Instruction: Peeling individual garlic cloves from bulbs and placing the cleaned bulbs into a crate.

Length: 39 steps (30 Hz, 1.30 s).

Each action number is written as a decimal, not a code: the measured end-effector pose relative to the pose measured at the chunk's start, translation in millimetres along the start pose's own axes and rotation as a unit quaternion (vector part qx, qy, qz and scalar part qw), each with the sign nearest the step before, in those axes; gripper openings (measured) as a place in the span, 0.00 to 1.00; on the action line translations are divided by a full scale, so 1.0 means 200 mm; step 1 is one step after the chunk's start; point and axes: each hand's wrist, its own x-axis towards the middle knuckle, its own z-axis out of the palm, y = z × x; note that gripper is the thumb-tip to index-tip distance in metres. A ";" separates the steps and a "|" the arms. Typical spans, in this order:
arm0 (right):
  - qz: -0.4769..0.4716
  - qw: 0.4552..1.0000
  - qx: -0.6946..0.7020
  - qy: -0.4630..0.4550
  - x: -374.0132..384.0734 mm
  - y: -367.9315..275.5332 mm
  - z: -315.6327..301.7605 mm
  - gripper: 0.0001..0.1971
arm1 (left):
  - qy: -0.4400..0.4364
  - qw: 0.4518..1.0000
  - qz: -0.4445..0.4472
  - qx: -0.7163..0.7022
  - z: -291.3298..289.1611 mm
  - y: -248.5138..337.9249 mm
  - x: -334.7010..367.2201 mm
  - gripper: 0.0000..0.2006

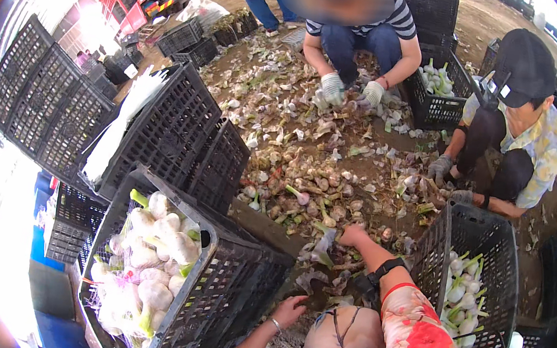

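My left hand (289,311) is low over the ground beside a black plastic crate (239,292). Its fingers are apart and I see nothing in them; a bracelet circles the wrist. In that crate lie white garlic bulbs (162,236), some in a net bag. Further forward, my right hand (353,235) reaches the near edge of a heap of loose garlic (316,205) with stems and peelings. How its fingers lie, and whether they hold anything, is hard to make out. A pale garlic stalk with husk (323,248) lies just left of it.
At my right stands a black crate (430,251) with stemmed garlic. Stacked crates (168,122) rise at the left. Across the heap, two gloved people crouch: one in a striped shirt (403,24), one in a dark cap (523,71). Another garlic crate (434,112) sits between them.
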 end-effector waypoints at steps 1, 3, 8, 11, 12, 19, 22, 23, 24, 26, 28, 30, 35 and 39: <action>0.014 0.995 0.095 -0.016 -0.07 -0.05 -0.01 0.33 | -0.004 1.000 -0.005 0.005 0.00 -0.01 -0.02 0.19; 0.019 0.994 0.103 -0.003 -0.13 -0.06 0.01 0.33 | -0.002 1.000 -0.004 0.010 0.02 -0.04 -0.04 0.18; 0.037 0.997 -0.042 -0.046 -0.22 0.00 -0.09 0.35 | -0.028 0.999 0.001 -0.028 0.05 -0.08 -0.03 0.19; 0.039 0.999 0.012 0.014 -0.25 -0.02 -0.08 0.33 | -0.006 0.999 0.000 -0.032 0.03 -0.06 -0.05 0.19; 0.039 0.997 0.040 0.044 -0.27 -0.03 -0.08 0.33 | -0.003 0.999 0.001 -0.033 0.03 -0.06 -0.05 0.19; -0.022 0.973 0.162 0.162 -0.40 0.00 -0.13 0.30 | -0.008 0.990 -0.007 -0.139 -0.03 0.05 -0.04 0.20; -0.148 0.937 0.171 0.268 -0.59 -0.12 -0.29 0.28 | 0.015 0.911 -0.051 -0.408 -0.11 0.29 -0.01 0.25; -0.153 0.937 0.164 0.268 -0.70 -0.24 -0.35 0.28 | 0.021 0.909 -0.048 -0.412 -0.16 0.41 0.00 0.25; -0.200 0.939 0.141 0.241 -0.85 -0.38 -0.40 0.28 | 0.028 0.859 -0.049 -0.509 -0.21 0.52 0.00 0.25; -0.297 0.922 0.045 0.243 -0.98 -0.56 -0.36 0.27 | 0.039 0.797 -0.042 -0.601 -0.22 0.59 -0.02 0.24; -0.357 0.895 -0.038 0.263 -1.14 -0.69 -0.32 0.27 | -0.004 0.745 0.103 -0.659 -0.23 0.53 0.06 0.20; -0.406 0.872 -0.020 0.272 -1.15 -0.67 -0.28 0.24 | 0.026 0.752 0.085 -0.653 -0.21 0.50 0.06 0.15; -0.317 0.843 0.363 0.240 -1.16 -0.51 -0.27 0.09 | 0.141 0.714 0.114 -0.676 -0.20 0.52 0.01 0.15; -0.217 0.826 0.520 0.034 -1.17 -0.52 -0.21 0.08 | 0.193 0.802 0.211 -0.524 -0.18 0.61 -0.03 0.21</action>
